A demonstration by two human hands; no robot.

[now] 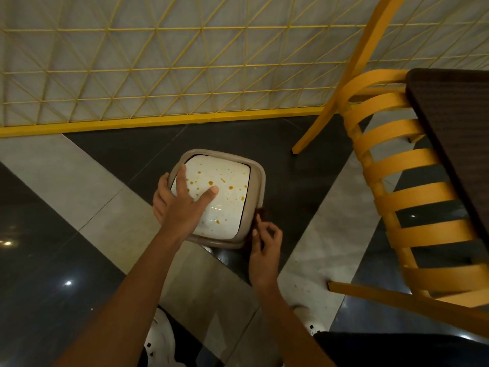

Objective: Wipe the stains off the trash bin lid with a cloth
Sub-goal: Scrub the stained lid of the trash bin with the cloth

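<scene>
White shoes [158,337] at the near edge; beyond them, both hands work at a stained trash bin lid on the floor.

Left hand [180,205] lies over the near-left part of the white lid [227,205], fingers straight and spread wide, thumb pointing right across the panel and outer fingers hanging past the left rim of the beige trash bin [258,181]. Orange-brown stains [211,183] dot the lid, mostly toward its far and right parts. Right hand [264,247] sits at the bin's near-right corner, fingers curled, pinching a dark brown cloth [262,214] against the rim; most of the cloth is hidden. The bin stands on a grey-and-black tiled floor [79,181]. A yellow slatted chair [397,197] and dark table [455,123] stand to the right, apart from the bin. A yellow lattice fence [158,75] runs along the far side.
</scene>
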